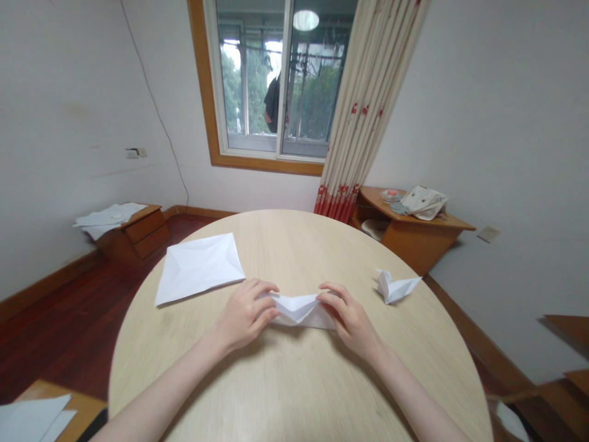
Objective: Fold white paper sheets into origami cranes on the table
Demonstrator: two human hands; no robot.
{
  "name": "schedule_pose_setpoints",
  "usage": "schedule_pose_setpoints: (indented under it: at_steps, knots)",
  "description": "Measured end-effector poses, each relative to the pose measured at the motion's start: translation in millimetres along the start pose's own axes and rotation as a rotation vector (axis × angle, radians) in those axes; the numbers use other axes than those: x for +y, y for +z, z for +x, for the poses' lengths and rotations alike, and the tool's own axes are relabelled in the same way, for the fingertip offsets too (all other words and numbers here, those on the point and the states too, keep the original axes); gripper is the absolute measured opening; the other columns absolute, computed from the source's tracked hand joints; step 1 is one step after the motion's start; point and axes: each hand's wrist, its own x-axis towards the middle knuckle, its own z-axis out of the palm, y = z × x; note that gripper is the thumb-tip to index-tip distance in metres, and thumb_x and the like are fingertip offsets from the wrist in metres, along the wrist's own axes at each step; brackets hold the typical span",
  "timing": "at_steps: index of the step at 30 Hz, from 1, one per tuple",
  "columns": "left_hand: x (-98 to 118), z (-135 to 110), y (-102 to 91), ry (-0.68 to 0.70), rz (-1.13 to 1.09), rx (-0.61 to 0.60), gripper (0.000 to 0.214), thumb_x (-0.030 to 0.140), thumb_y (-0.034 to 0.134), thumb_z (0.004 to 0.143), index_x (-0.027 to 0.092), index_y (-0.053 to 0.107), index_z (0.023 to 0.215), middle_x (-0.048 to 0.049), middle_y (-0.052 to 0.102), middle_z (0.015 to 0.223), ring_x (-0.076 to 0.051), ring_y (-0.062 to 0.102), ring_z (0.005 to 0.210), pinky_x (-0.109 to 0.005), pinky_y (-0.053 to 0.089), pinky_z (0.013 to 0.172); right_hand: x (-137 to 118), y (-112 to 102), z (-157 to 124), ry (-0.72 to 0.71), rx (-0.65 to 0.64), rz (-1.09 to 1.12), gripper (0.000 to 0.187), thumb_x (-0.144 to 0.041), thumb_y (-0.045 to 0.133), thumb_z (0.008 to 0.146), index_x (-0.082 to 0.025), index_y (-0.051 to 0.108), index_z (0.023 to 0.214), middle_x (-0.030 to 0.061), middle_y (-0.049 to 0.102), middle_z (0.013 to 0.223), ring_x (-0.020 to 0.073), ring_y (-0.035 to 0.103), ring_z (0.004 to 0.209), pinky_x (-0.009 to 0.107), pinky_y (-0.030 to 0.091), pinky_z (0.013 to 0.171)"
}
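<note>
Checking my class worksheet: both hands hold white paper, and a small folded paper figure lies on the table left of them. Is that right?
No: in the head view, the folded paper figure lies on the table right of the right hand.

No text, label, brand, number or sign can be read here.
</note>
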Motion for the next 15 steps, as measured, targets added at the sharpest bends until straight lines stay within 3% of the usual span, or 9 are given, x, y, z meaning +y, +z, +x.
schedule_pose_setpoints:
  at_steps: [15]
  knots:
    - [0.3, 1.3, 0.8, -0.05, 0.003, -0.017, 0.038, 0.038, 0.036, 0.098, 0.018, 0.068, 0.103, -0.0078, 0.069, 0.1, -0.021, 0.056, 0.088, -0.038, 0.045, 0.078, 0.8, -0.2, -0.6, -0.01, 0.025, -0.025, 0.031, -0.005, 0.038, 0.087, -0.023, 0.051, 0.109, 0.0106, 0.057, 0.111, 0.0193, 0.061, 0.098, 0.033, 0.054, 0.08]
